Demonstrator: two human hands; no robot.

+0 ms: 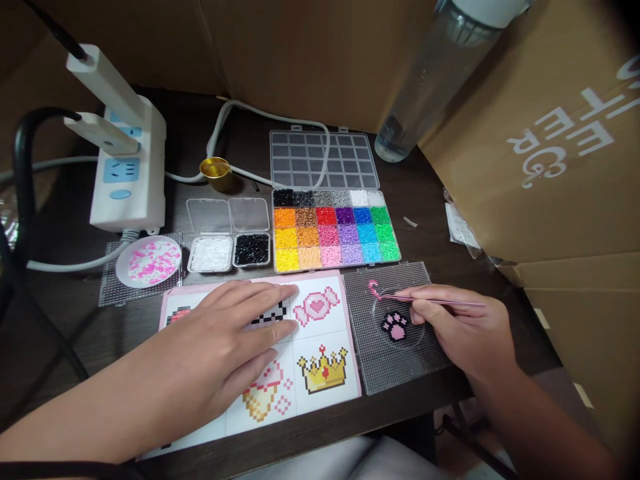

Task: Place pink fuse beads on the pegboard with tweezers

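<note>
My left hand (235,333) lies flat with fingers spread on a pattern sheet (325,393) printed with pixel pictures, among them a pink candy, a crown and an ice cream. In my right hand (465,327) is a pair of pink tweezers (440,300), its tips pointing left over a clear pegboard (375,367). Close to the tips, a short curved row of pink beads (373,288) sits on the pegs. Below it on the board is a black and pink bead paw print (396,327). Whether the tips grip a bead is too small to tell.
Behind the sheet stands a sorted bead box (336,233) with its lid open. White beads (211,255) and black beads (251,249) fill two small boxes. A round dish (150,261) holds pink and white beads. A power strip (130,173), gold cup (216,173) and bottle (430,80) stand behind.
</note>
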